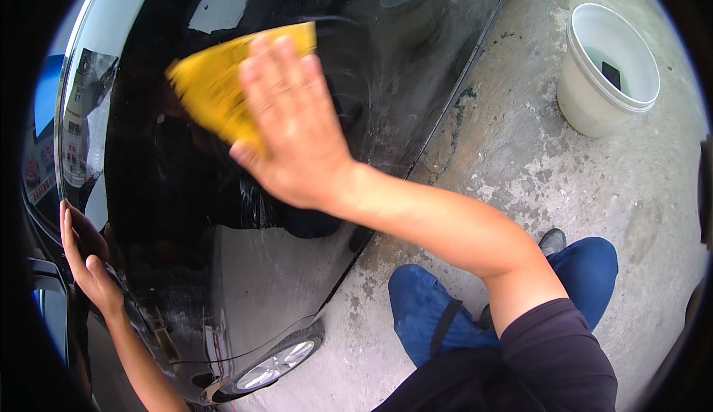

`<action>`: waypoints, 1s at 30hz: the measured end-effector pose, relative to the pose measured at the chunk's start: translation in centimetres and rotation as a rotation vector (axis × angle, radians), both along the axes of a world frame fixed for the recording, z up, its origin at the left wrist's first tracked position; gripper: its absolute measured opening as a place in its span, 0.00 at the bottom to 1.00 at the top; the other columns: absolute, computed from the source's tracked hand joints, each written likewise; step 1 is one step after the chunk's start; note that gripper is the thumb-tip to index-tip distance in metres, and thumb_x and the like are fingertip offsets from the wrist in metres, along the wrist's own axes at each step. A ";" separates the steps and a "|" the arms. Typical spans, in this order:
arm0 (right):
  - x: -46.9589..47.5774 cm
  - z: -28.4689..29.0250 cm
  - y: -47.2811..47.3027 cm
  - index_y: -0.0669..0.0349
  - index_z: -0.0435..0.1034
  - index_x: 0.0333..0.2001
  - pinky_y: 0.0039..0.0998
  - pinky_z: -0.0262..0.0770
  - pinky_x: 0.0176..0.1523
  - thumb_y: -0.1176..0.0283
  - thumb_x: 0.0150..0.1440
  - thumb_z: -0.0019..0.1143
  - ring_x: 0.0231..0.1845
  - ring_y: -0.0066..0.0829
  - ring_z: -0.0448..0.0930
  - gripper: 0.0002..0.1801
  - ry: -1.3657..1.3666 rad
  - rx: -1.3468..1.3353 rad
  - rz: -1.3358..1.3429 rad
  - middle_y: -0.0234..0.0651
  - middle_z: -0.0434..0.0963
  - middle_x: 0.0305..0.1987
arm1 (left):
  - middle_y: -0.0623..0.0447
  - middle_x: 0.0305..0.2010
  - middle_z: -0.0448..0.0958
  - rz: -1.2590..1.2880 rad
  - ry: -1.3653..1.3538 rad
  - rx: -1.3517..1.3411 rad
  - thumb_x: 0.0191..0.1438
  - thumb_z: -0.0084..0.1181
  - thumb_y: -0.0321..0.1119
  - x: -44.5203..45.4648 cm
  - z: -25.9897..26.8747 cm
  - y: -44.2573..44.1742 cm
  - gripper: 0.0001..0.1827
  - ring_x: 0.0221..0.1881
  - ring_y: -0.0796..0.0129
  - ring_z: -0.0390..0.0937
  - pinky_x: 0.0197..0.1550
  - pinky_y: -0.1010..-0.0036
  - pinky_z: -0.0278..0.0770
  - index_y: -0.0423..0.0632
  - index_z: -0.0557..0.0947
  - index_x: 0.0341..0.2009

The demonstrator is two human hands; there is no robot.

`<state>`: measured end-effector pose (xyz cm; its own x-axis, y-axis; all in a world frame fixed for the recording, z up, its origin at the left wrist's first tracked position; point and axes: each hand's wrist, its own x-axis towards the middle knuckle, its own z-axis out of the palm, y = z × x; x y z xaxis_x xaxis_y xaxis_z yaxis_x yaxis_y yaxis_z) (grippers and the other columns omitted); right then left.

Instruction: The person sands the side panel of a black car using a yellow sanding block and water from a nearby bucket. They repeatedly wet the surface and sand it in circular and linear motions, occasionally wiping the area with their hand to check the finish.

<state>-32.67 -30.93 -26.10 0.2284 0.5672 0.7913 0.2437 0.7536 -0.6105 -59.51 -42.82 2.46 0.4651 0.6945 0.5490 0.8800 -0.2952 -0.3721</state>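
A yellow sheet (220, 91) with dark printed marks lies against the glossy black side panel of a car (167, 189); whether it is paper or cloth I cannot tell. My right hand (298, 125) presses it to the panel, fingers over its upper right part and thumb at its lower edge. Hand and sheet look blurred. At the far left, my left hand (92, 267) rests at the panel's upper edge with thumb and fingers apart, holding nothing. Whitish streaks and wet-looking runs mark the panel below and right of the sheet.
A white plastic bucket (576, 91) with liquid and a dark block (611, 75) inside stands on the worn concrete floor (512, 150). A car wheel (276, 364) is at the bottom, a side mirror (50, 300) at the lower left. My bent knees (423, 311) are beside the car.
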 end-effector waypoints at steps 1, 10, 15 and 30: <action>-0.9 -0.4 -1.0 0.67 0.47 0.80 0.53 0.38 0.84 0.66 0.65 0.55 0.87 0.54 0.42 0.44 -0.071 0.037 0.052 0.55 0.45 0.86 | 0.40 0.80 0.62 -0.001 -0.002 -0.002 0.67 0.37 0.76 -0.1 0.0 0.1 0.54 0.80 0.49 0.58 0.80 0.58 0.52 0.37 0.64 0.75; 3.5 -7.5 0.3 0.67 0.56 0.77 0.50 0.45 0.84 0.61 0.57 0.70 0.86 0.49 0.50 0.49 -0.158 0.099 0.002 0.51 0.54 0.84 | 0.38 0.79 0.62 0.014 0.035 -0.001 0.66 0.36 0.77 -0.4 0.5 -0.6 0.55 0.81 0.49 0.58 0.80 0.57 0.53 0.36 0.65 0.75; -0.6 0.5 -0.2 0.70 0.49 0.78 0.52 0.39 0.84 0.56 0.63 0.61 0.87 0.53 0.45 0.49 -0.111 0.107 -0.004 0.55 0.49 0.84 | 0.39 0.80 0.61 -0.016 0.063 -0.021 0.69 0.36 0.73 -0.2 0.4 0.0 0.52 0.81 0.49 0.57 0.81 0.59 0.50 0.37 0.63 0.75; -0.8 -0.9 -0.8 0.66 0.50 0.79 0.53 0.39 0.84 0.52 0.66 0.55 0.87 0.52 0.46 0.46 -0.100 0.110 0.091 0.53 0.50 0.85 | 0.38 0.80 0.61 -0.012 0.029 -0.016 0.66 0.37 0.76 -0.3 0.1 0.3 0.55 0.81 0.49 0.58 0.80 0.56 0.55 0.37 0.64 0.75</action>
<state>-33.48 -31.78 -26.95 0.0970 0.4904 0.8661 0.2264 0.8365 -0.4990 -59.83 -42.53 2.52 0.4884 0.6975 0.5243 0.8656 -0.3113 -0.3922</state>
